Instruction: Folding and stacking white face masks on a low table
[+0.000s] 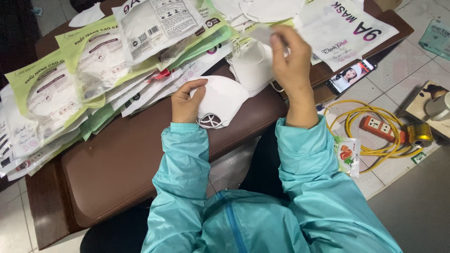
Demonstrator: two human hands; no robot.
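The left hand pins a folded white mask against the brown bench; the right hand pinches something pale, blurred, above the mask pile. Best to hold the mask flat, I'd say, with its straps tucked in.

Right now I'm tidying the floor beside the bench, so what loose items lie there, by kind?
Phone: 1
Orange power strip with yellow cable: 1
Gold tape roll: 1
Small snack packet: 1
Total: 4
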